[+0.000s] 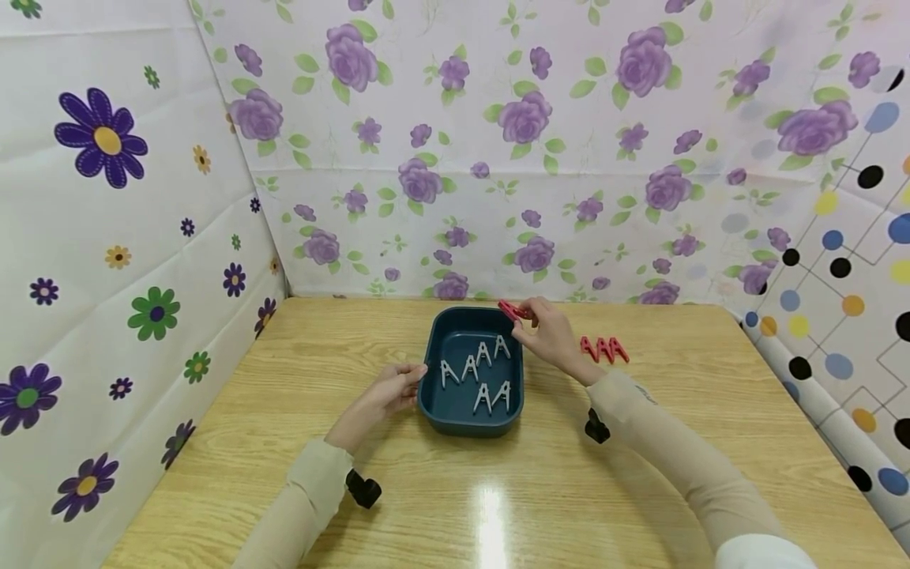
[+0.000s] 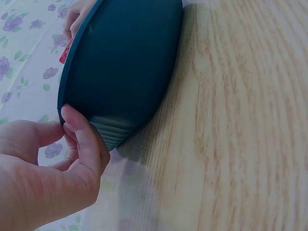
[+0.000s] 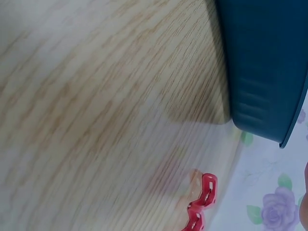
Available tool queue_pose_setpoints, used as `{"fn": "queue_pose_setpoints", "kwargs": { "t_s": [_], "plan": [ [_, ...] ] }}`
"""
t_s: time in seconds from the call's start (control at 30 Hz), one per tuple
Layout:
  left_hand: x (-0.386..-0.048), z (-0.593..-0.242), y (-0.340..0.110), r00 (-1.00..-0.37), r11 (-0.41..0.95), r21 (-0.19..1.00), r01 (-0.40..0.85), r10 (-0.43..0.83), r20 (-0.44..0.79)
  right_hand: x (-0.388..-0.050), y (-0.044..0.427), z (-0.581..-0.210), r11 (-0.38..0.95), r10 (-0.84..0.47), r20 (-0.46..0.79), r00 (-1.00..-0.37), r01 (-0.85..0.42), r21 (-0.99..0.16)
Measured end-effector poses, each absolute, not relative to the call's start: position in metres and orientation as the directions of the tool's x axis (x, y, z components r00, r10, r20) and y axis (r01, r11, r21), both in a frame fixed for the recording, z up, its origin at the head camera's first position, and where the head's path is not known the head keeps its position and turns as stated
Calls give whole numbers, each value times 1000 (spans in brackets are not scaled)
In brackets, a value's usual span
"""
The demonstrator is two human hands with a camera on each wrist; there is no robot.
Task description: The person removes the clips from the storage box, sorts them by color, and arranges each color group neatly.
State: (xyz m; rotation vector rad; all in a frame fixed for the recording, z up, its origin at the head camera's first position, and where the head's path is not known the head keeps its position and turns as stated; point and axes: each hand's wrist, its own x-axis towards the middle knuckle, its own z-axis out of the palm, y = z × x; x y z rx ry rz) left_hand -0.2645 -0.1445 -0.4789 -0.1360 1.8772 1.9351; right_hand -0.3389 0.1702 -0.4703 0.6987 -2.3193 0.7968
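We note left hand (image 1: 388, 393) pinching the left rim of the blue bin (image 1: 469, 427), right hand (image 1: 550, 332) pinching a red clip (image 1: 509, 309) at its far-right corner; six grey clips (image 1: 483, 390) inside.

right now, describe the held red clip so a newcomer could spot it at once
On the wooden table stands a dark blue tray. At its far right corner, the right hand pinches a red clip. The three other red clips lie on the table; this one alone is held.
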Motion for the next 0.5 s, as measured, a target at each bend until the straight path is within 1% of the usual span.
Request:
{"fn": "queue_pose_setpoints", "kwargs": {
  "t_s": [0.2,0.5],
  "plan": [
    [-264,-479,-145,-898,18,926,-378,236,-371,-336,178,-472,685,-273,655,-705,-620,-381],
    [-264,-479,-145,-897,25,926,-377,237,-372,-328,189,-474,668,-251,681,-688,-633,-393]
  ]
}}
